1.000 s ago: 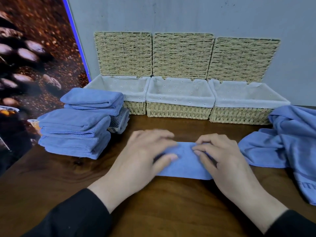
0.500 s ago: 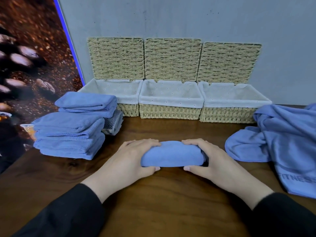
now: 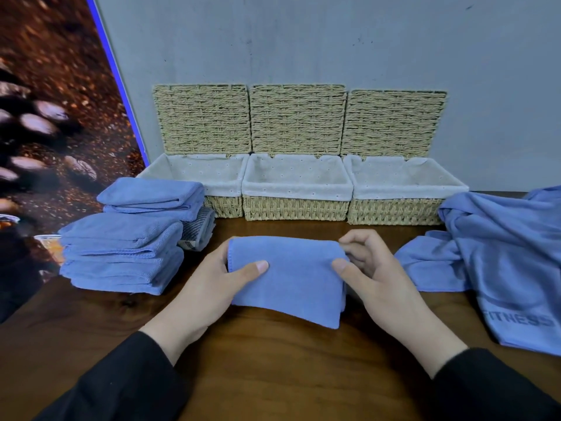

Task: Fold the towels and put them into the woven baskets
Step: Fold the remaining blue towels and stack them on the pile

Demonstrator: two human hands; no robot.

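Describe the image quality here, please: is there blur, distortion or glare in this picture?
Head view: wide-angle distortion bends the wall edge and tilts the baskets outward; the coffee-bean poster at left looks soft and smeared; the folded towel and both hands stay fairly sharp; light is even, with soft shadows on the table and no strong glare.

Three woven baskets (image 3: 296, 189) stand at twelve o'clock. Five folded blue towels (image 3: 121, 247) at nine o'clock; one more (image 3: 288, 278) at centre.

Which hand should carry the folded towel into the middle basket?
Likely either: left hand and right hand both pinch the folded blue towel, centred before the lined woven middle basket. Right's grip looks fuller.
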